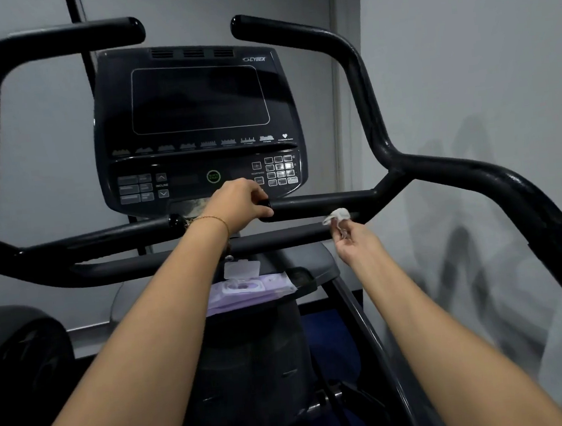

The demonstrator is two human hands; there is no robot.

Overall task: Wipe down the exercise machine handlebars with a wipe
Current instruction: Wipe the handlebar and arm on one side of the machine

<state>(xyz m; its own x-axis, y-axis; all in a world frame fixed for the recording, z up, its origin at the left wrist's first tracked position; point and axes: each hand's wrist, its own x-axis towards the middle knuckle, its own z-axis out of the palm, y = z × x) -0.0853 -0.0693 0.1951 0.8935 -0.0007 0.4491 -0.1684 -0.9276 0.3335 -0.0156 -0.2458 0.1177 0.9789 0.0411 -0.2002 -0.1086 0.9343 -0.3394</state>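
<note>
Grey walls close in around a black exercise machine that fills your view from directly in front. Nearest you, both bare forearms reach forward and up. Between them, on a small dark tray (308,280), lies a lilac pack of wipes (251,289) with its clear lid flipped open. Just beyond, your right hand (356,243) pinches a small crumpled white wipe (336,216) between fingertips, with the other fingers loosely curled; the wipe touches, or nearly touches, the underside of the short horizontal grip bar (320,204). Your left hand (237,203), a thin gold bracelet (209,218) at its wrist, closes its fingers over the inner end of that same bar. The wipe looks light, limp and probably damp, so it will likely bunch up; spreading it flat and wrapping it around the tube should cover more. The handlebars (368,101) look rigid and smooth, and curve up on both sides. Farthest back stands the dark console (198,97), its screen off.
</note>
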